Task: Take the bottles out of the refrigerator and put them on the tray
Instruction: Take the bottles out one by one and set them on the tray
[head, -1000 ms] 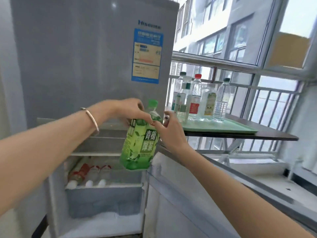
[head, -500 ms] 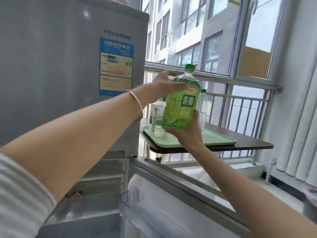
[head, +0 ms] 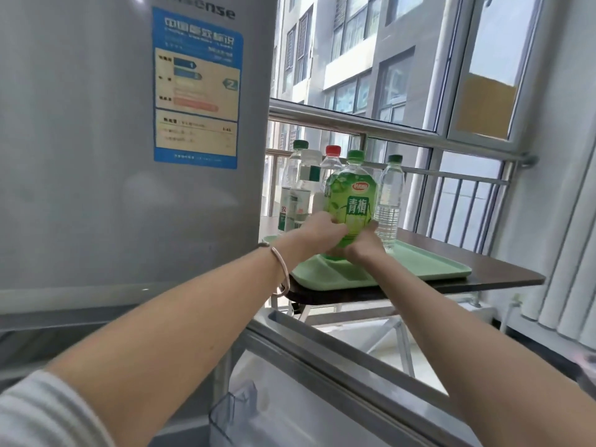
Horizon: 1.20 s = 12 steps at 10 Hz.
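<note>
As both hands grip green bottle (head: 353,201) | over tray (head: 419,266)

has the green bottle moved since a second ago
Yes. The green bottle, held by the left hand and right hand, went from the open fridge front rightward and away, down to the green tray.

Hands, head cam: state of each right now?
Left hand: closed on the green bottle.
Right hand: closed on the same bottle, low down.

dark table (head: 503,275) by the window carries a green tray (head: 429,265) of bottles (head: 391,201).
</note>
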Available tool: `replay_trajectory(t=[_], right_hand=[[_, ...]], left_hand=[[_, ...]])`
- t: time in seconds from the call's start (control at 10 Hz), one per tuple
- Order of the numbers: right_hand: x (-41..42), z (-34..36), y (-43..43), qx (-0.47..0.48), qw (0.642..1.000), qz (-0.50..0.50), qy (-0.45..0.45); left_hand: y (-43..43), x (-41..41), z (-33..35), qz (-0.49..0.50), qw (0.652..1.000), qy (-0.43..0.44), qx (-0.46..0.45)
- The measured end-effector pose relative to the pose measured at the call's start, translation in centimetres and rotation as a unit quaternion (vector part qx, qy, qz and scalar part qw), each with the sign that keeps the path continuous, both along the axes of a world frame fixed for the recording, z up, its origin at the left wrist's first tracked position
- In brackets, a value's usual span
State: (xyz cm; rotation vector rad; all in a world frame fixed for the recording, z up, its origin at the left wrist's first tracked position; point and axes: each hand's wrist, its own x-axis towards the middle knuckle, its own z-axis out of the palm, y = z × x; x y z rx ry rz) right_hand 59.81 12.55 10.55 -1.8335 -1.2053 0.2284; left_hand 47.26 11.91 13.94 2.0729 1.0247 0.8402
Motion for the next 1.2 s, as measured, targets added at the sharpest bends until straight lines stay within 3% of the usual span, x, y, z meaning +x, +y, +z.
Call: replay_trajectory(t=[0.2,0.3,0.4,0.5,0.6,0.7,0.9,1.0,1.1,1.2], right_hand=[[-0.2,0.5,0.0,-0.030,0.999,0.010,-0.008],[-1.2,1.2,-1.3,-0.046,0.998,-0.042,-0.026],[-3.7,2.0,-3.5,0.156,0.978,-0.100,-0.094],[-8.0,2.1,-6.0,0.247,0.958,-0.045,-0.135],[-12.6,1.4,-7.6,0.238,0.962,0.011,-0.133],[-17.7,-1.0,-8.4,0.201,0.969,0.080,-0.117],[-25.0,-7.7,-9.0,0.089,0.965,0.207,-0.138],[-28.5,-11.5,-7.0,-0.020,0.962,0.243,-0.122],[-31.8,-16.6,-3.2,-0.156,0.945,0.257,-0.131],[-34.3,-21.6,0.1,-0.224,0.927,0.273,-0.123]], left_hand=[[-0.1,0.2,-0.2,0.010,1.000,-0.001,0.014],[-0.8,-0.4,0.1,0.042,0.997,0.007,0.062],[-2.3,-2.2,1.0,0.079,0.991,-0.010,0.105],[-4.4,-5.3,1.2,0.110,0.988,-0.022,0.108],[-6.8,-8.9,0.4,0.160,0.978,-0.011,0.135],[-8.2,-14.0,-1.6,0.206,0.967,0.026,0.147],[-8.3,-22.9,-7.3,0.192,0.970,0.135,0.062],[-6.1,-27.2,-11.5,0.154,0.964,0.218,0.002],[-2.7,-30.9,-16.6,0.148,0.954,0.258,-0.038],[0.0,-33.3,-21.2,0.166,0.945,0.274,-0.062]])
